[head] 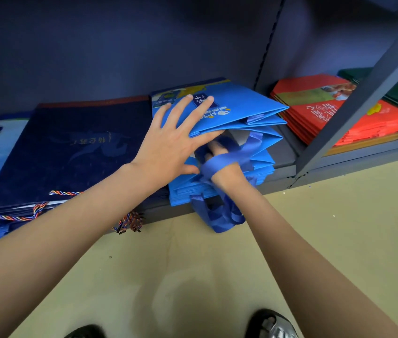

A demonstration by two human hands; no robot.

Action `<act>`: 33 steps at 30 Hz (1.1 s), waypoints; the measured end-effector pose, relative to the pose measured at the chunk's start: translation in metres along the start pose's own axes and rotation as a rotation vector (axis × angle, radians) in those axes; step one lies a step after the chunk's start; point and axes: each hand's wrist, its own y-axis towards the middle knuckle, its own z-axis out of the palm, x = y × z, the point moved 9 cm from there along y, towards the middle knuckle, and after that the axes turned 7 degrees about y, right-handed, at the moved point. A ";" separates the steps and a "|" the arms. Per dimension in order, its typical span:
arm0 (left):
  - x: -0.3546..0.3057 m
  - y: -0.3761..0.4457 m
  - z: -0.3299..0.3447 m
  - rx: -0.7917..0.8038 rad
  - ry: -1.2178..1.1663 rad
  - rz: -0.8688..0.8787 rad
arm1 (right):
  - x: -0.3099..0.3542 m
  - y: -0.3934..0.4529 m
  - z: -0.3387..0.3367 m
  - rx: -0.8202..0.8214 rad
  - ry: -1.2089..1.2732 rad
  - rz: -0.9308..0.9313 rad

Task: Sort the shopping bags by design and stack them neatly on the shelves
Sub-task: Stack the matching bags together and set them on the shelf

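Head view: left hand [168, 140] spread flat on top blue bag [229, 111]; right hand [220, 164] buried in stack, grip unclear. Bags look light, floppy; hold folded edges, not ribbon handles [220, 215].

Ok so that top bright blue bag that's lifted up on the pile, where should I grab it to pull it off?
Grip the top blue bag by its near folded edge, coming from the front of the shelf. That edge is raised clear of the pile, under the left hand, leaving a gap for fingers. The hanging straps look floppy, so likely less control.
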 end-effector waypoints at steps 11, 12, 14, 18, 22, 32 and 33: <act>0.001 0.001 -0.001 0.005 -0.023 0.005 | -0.081 -0.082 -0.009 -0.359 1.202 0.018; 0.001 0.002 -0.001 0.006 -0.026 0.008 | -0.081 -0.081 -0.006 -0.293 1.365 0.055; -0.001 0.002 -0.001 0.003 -0.026 0.010 | -0.075 -0.076 0.003 -0.161 1.451 0.128; -0.001 0.002 0.000 0.010 -0.028 0.010 | -0.065 -0.065 -0.002 -0.259 0.894 0.145; 0.000 0.001 0.000 0.013 -0.025 0.007 | -0.068 -0.064 -0.018 -0.389 0.627 0.180; -0.005 -0.002 0.002 0.011 0.007 0.011 | -0.052 -0.071 -0.035 -0.790 0.871 -0.062; -0.005 -0.002 0.002 0.007 0.005 0.013 | -0.044 -0.058 -0.021 -0.664 0.666 -0.053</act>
